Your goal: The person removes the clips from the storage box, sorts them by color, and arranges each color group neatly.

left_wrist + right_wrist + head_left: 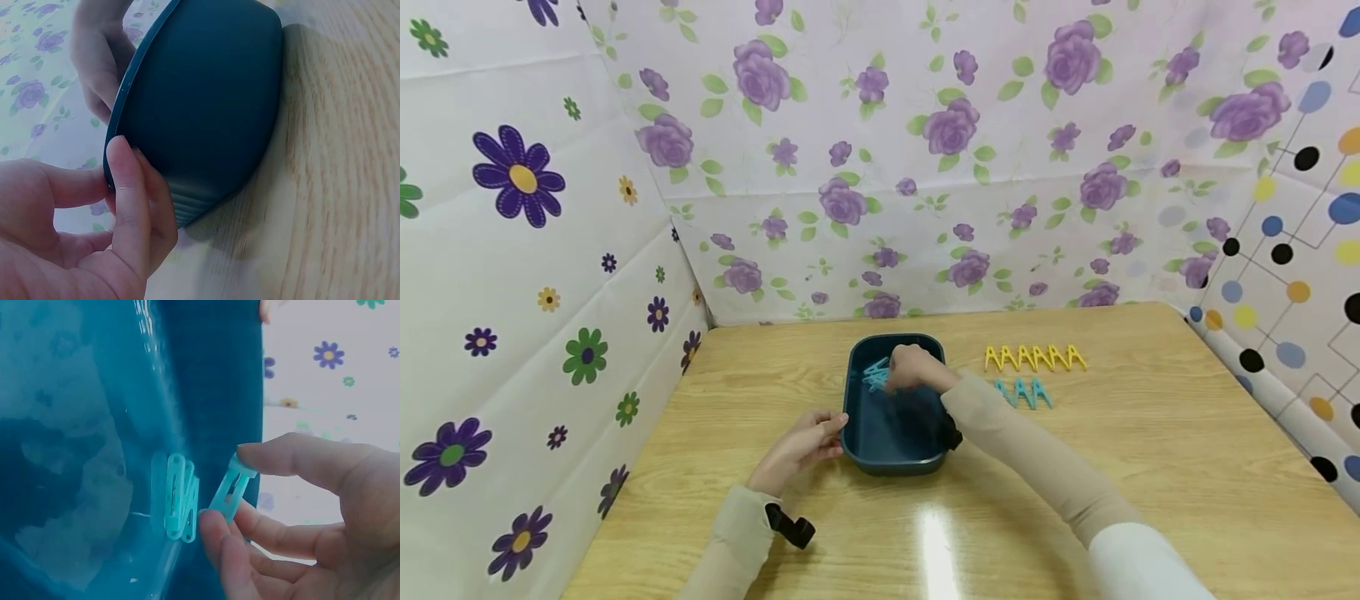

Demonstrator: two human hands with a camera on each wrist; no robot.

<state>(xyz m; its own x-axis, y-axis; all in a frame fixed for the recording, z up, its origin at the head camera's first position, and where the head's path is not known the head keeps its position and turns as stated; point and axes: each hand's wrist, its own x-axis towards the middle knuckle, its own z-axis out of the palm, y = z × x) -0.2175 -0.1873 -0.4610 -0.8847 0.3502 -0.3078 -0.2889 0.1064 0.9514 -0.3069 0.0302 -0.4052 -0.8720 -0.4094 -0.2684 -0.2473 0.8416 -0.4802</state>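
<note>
A dark teal plastic basin sits on the wooden table. My left hand pinches its left rim between thumb and fingers, seen close up in the left wrist view, where the basin wall fills the middle. Over the inside of the basin, my right hand pinches one light blue clothespin between thumb and fingers. Just beside it, a few more light blue clothespins lie together against the basin's inner side; in the head view this small pile is partly hidden by the right hand.
Right of the basin, a row of yellow clothespins lies on the table. Nearer me is a shorter row of blue clothespins, partly covered by the right forearm. Patterned cloth hangs behind and at both sides.
</note>
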